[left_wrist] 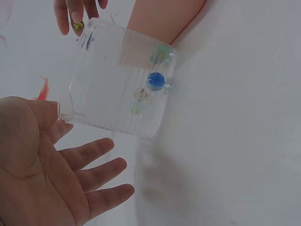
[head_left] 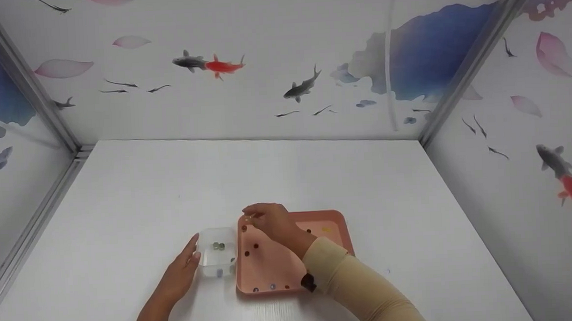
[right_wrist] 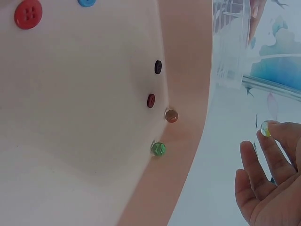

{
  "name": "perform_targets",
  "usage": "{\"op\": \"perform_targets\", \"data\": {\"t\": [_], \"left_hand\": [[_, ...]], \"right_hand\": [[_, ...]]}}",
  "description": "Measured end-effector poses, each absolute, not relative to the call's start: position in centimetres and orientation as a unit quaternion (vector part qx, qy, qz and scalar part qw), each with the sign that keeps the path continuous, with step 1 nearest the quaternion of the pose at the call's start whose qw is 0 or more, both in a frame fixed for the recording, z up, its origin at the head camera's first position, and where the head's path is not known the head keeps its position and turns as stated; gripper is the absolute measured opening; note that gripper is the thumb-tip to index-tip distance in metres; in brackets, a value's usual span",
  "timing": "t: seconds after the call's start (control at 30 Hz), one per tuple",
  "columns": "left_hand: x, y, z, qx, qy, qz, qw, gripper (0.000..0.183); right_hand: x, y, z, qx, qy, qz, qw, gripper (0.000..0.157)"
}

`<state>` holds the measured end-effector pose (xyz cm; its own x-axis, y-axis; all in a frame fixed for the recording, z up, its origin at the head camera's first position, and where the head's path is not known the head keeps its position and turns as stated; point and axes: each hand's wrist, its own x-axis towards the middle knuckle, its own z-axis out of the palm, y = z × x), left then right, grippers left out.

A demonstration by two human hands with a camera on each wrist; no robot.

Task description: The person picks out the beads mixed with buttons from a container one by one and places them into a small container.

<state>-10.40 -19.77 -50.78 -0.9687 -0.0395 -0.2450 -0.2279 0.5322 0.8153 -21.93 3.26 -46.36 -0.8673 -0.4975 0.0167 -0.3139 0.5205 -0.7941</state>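
My right hand [head_left: 272, 222] is over the far left corner of the pink tray [head_left: 272, 269]. Its thumb and index finger pinch a clear marble with yellow inside [right_wrist: 266, 128], raised above the rim. Left of the tray stands a clear plastic box [head_left: 217, 257], with several glass marbles in it, one of them blue [left_wrist: 155, 81]. Against the box's left side is my left hand [head_left: 178, 274], its fingers extended and spread. On the tray lie a green marble [right_wrist: 159, 149], a brownish marble [right_wrist: 171, 116], a dark red button [right_wrist: 151, 100] and a black button [right_wrist: 158, 67].
A red button [right_wrist: 28, 14] and a blue button [right_wrist: 86, 2] also lie on the tray. The white table [head_left: 392, 223] is enclosed by panels [head_left: 259, 15] printed with fish and petals at the back and on both sides.
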Motion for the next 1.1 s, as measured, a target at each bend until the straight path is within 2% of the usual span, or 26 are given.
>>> {"op": "perform_targets", "data": {"t": [0.3, 1.1], "left_hand": [[-10.5, -19.7, -50.6, -0.074, 0.862, 0.492, 0.099, 0.054], [-10.6, -19.9, -50.8, -0.086, 0.848, 0.512, 0.104, 0.053]], "right_hand": [[-21.9, 2.9, -46.4, -0.249, 0.865, -0.425, 0.1, 0.028], [-21.8, 1.9, -46.6, -0.236, 0.834, -0.48, 0.132, 0.029]]}}
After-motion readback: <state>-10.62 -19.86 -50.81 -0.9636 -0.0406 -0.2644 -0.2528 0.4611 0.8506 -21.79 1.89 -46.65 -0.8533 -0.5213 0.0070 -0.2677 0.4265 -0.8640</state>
